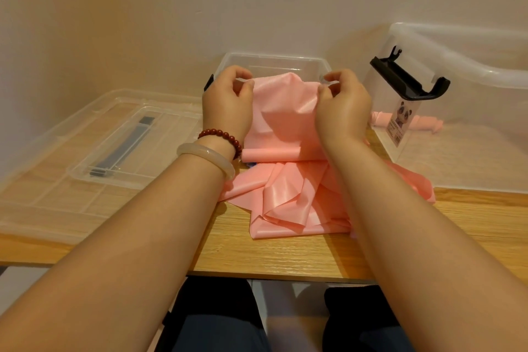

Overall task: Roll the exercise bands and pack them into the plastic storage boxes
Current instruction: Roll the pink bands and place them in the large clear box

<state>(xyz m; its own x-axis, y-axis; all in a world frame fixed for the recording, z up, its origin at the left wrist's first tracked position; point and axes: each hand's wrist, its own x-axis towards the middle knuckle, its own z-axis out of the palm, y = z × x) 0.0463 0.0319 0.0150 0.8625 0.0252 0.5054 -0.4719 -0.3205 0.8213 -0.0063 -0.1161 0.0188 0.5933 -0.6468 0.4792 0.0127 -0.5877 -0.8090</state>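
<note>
Pink exercise band [285,106] hangs spread between the left hand [227,106] and right hand [341,110], each pinching a top corner above the wooden table [285,254] just before the small clear box [274,61], apparently to straighten it for rolling, with its slack heaped below.

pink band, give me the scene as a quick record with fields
left hand: pinches the top edge of the pink band
right hand: pinches the same edge, other corner
pink band: top lifted, rest crumpled loose on the table
small box: clear, open, behind the hands
big box: clear, at right, rolled bands inside
lid: clear, flat on the table at left
</note>
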